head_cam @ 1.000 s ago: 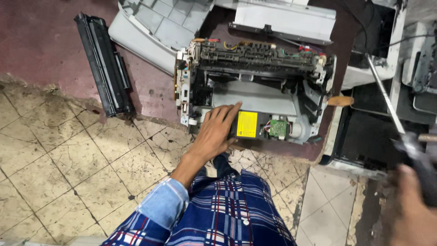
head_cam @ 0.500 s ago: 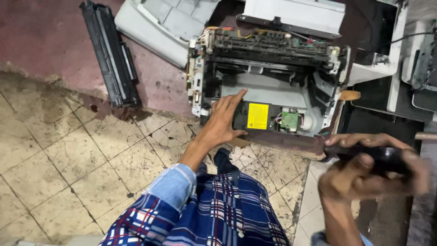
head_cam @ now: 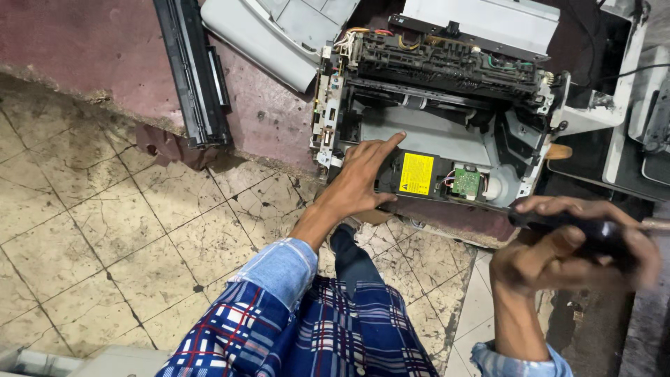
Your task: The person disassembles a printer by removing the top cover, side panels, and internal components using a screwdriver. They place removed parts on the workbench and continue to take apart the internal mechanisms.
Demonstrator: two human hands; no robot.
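My left hand (head_cam: 363, 178) is lying flat, fingers spread, on the printer's (head_cam: 433, 132) near edge, beside its yellow label (head_cam: 417, 174). My right hand (head_cam: 565, 244) is gripping a dark tool handle (head_cam: 593, 234) right of the printer.

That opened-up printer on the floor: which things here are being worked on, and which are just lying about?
In use:
opened printer, steadied by the left hand
dark tool handle, gripped by the right hand

Lying about:
long black cartridge
grey cover panel

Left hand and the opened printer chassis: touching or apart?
Touching. The head view shows the left hand lying flat on the printer chassis, fingers spread over its front edge beside the yellow-labelled black unit.
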